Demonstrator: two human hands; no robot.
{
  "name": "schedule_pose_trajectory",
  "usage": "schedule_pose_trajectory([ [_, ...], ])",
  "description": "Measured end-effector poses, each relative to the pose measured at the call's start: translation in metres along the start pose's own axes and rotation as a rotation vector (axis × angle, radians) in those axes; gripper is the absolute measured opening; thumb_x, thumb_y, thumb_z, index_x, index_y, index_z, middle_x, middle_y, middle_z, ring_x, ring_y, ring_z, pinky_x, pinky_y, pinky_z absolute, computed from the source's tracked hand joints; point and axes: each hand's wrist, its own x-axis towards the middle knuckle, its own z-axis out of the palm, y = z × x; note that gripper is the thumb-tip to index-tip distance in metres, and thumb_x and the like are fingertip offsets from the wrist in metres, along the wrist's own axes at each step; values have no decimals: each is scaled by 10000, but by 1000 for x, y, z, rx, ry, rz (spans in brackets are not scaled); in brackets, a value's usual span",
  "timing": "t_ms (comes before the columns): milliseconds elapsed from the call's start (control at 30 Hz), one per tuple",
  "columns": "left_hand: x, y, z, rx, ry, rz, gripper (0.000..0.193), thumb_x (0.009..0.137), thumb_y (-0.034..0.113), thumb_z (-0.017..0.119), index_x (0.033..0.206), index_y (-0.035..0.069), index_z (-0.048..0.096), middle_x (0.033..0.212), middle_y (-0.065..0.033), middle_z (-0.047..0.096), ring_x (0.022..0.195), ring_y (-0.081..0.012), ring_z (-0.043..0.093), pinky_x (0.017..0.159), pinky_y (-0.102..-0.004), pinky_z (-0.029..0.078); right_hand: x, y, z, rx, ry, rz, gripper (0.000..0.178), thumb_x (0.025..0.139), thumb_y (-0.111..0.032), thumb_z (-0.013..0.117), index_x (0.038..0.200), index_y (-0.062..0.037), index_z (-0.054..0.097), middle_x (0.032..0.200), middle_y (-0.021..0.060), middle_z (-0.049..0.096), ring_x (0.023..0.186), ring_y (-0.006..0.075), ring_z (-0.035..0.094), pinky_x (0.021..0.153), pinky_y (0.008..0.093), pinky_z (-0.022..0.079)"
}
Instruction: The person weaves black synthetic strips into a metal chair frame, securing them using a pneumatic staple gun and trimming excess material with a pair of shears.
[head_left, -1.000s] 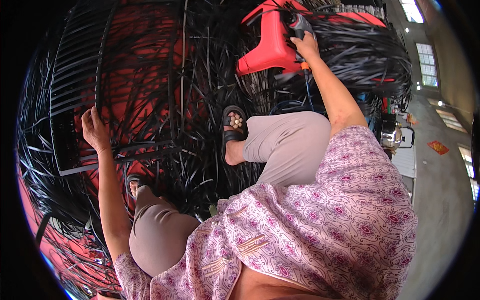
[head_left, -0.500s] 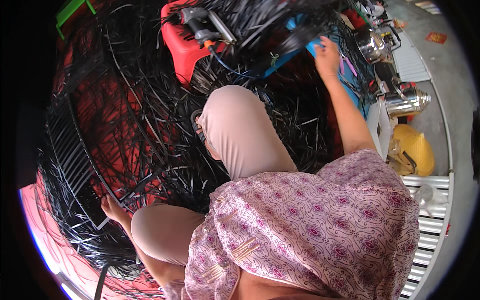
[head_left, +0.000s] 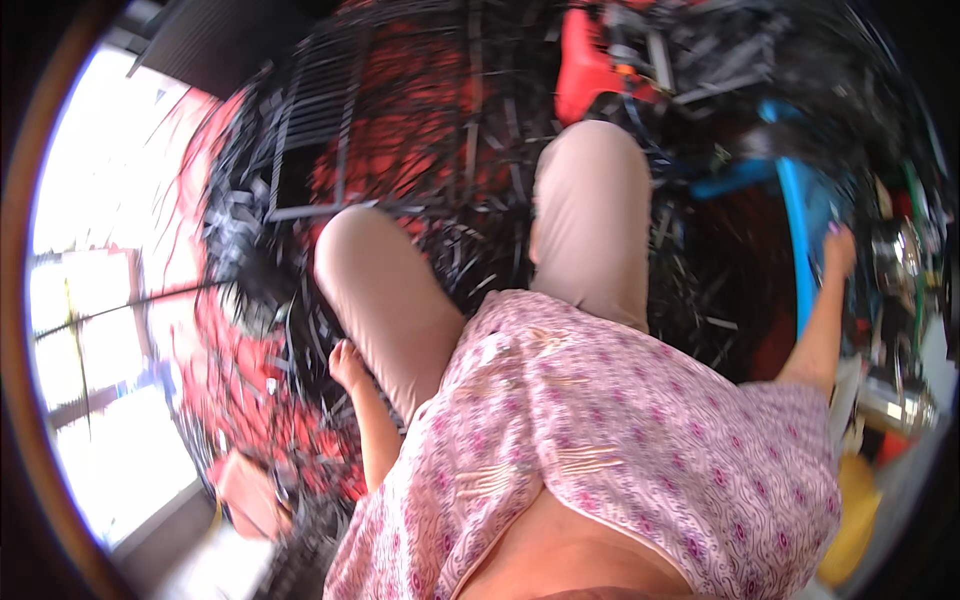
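Observation:
At the far right, my right hand (head_left: pixel 840 252) is closed at the blue plastic surface (head_left: pixel 798 235), with a bit of purple handle at its fingers; it looks like purple-handled scissors (head_left: pixel 834 228), mostly hidden by the hand and blur. My left hand (head_left: pixel 346 366) hangs beside my left thigh, low over loose black strips (head_left: pixel 262 270); its fingers are smeared and I make out nothing in them. Beyond my left knee lies a black frame (head_left: pixel 290 212) with several parallel strips across it, apart from both hands.
A red plastic stool (head_left: pixel 578 75) bears a nail gun (head_left: pixel 622 50) with a blue hose. Tangled black strips cover the red floor (head_left: pixel 385 130). Shiny metal pots (head_left: pixel 893 245) and a yellow object (head_left: pixel 850 520) are on the right. A pink bag-like object (head_left: pixel 250 495) lies lower left.
My view has swung left. My left hand has come off the black frame and drawn back beside my thigh. My right hand, open before, has come down onto the purple-handled scissors.

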Motion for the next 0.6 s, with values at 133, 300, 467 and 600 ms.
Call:
schedule_pose_trajectory([
  [133, -14, 1, -55, -166, 31, -116, 126, 905, 99, 646, 1011, 39, 616, 755, -20, 615, 548, -92, 552, 446, -192, 402, -10, -11, -28, 90, 157, 201, 345, 906, -377, 498, 1159, -196, 647, 1172, 147, 663, 1062, 379, 629, 903, 479, 493],
  [300, -23, 80, -32, -292, 39, 137, 151, 924, 168, 635, 940, 18, 628, 692, -18, 582, 524, -83, 514, 444, -208, 380, -19, -27, -128, 1063, 308, 28, 385, 921, -320, 598, 1183, -43, 648, 904, 68, 691, 725, 143, 620, 605, 266, 464],
  [467, -77, 278, 42, -342, -64, 455, 190, 941, 171, 601, 1008, 2, 660, 831, -38, 637, 764, -91, 590, 713, -247, 528, -79, -166, -198, 1709, -211, -307, 292, 925, -145, 642, 1156, 33, 635, 832, 3, 582, 646, 56, 457, 558, 189, 333],
  [600, -143, 369, 107, -381, -481, 466, 318, 997, 259, 533, 1015, -34, 656, 935, -93, 658, 838, -137, 634, 798, -272, 510, -216, -342, -250, 1961, -819, -609, 345, 881, -68, 649, 1175, 102, 588, 888, 48, 588, 589, 50, 418, 498, 178, 302],
])
